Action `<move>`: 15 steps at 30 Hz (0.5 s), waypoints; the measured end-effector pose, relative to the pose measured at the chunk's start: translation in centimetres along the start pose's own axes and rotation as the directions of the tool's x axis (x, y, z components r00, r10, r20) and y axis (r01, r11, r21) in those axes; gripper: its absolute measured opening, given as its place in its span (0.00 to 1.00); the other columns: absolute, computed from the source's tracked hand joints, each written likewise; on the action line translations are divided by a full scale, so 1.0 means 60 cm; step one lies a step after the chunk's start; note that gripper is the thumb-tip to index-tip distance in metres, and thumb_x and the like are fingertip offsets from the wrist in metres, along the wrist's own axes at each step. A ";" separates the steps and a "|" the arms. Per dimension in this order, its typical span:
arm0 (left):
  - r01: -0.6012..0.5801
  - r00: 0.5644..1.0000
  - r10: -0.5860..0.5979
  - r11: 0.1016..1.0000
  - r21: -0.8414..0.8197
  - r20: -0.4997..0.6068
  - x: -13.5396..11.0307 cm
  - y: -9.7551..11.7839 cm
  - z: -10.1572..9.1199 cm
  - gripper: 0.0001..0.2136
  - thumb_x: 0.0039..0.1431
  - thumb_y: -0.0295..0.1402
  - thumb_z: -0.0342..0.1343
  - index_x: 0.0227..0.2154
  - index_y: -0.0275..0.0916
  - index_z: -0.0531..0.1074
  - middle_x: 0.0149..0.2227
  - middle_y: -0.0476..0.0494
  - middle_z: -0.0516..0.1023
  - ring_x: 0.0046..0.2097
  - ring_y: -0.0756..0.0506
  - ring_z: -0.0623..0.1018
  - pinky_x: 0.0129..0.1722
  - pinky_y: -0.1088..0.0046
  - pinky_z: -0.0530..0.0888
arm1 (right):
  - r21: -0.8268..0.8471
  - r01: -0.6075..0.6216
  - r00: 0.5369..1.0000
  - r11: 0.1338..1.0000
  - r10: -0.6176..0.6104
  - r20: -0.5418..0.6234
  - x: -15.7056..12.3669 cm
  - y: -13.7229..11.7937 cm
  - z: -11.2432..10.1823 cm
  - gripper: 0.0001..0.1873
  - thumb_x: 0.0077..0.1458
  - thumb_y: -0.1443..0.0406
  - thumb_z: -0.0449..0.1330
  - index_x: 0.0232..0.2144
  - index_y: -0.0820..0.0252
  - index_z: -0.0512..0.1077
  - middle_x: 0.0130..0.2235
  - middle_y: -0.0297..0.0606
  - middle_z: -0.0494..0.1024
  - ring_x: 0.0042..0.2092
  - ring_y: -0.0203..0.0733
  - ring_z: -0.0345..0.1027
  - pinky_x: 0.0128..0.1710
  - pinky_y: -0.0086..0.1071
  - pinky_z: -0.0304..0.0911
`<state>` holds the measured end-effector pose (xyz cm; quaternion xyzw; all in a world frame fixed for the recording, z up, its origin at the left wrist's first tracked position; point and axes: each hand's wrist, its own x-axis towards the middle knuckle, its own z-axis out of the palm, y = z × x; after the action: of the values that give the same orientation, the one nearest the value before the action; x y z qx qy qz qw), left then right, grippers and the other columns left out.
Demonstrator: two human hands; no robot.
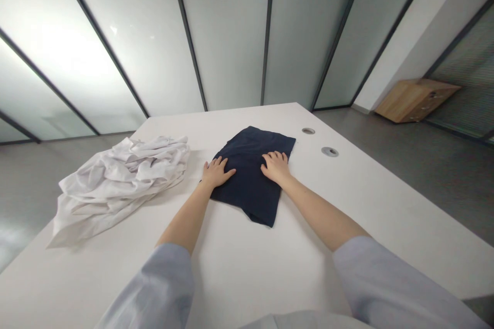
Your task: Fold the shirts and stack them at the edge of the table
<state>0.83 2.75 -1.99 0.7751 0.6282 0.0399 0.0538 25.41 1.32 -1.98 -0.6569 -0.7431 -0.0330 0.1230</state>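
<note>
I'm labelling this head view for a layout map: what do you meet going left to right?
Crumpled white cloth → navy cloth → farther table hole → nearer table hole → wooden cabinet.

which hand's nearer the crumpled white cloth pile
Left. The left hand rests on the folded navy cloth, at its edge beside the crumpled white cloth pile; the right hand, at the opposite edge.
</note>
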 end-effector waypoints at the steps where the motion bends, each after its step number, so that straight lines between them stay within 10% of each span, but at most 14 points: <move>1: 0.020 1.000 -0.020 1.000 0.000 0.007 0.000 -0.004 0.001 0.34 0.59 0.59 0.40 0.64 0.45 0.57 0.68 0.37 0.53 0.67 0.34 0.56 0.62 0.45 0.51 | -0.001 -0.012 1.000 1.000 0.012 0.024 -0.003 -0.007 0.001 0.24 0.59 0.61 0.49 0.56 0.59 0.68 0.59 0.49 0.67 0.62 0.59 0.52 0.61 0.57 0.42; 7: 0.022 0.999 -0.021 0.999 0.040 -0.030 -0.004 -0.004 -0.005 0.35 0.59 0.59 0.41 0.62 0.41 0.60 0.65 0.33 0.59 0.65 0.33 0.60 0.62 0.47 0.53 | 0.013 -0.111 0.981 0.994 0.108 0.159 0.004 -0.014 0.015 0.28 0.61 0.58 0.44 0.62 0.59 0.61 0.66 0.49 0.56 0.65 0.64 0.47 0.59 0.64 0.42; 15: 0.045 0.984 -0.053 0.998 -0.050 -0.169 -0.007 0.005 -0.035 0.22 0.63 0.47 0.44 0.46 0.39 0.75 0.44 0.38 0.80 0.49 0.39 0.77 0.54 0.62 0.66 | 0.147 -0.023 0.997 0.989 0.012 0.076 0.031 0.041 0.015 0.24 0.59 0.65 0.47 0.55 0.58 0.70 0.60 0.42 0.68 0.61 0.49 0.57 0.60 0.44 0.51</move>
<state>0.75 2.32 0.13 0.7518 0.6483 0.1190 0.0185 27.50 3.67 -2.72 -0.6533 -0.7417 0.0480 0.1439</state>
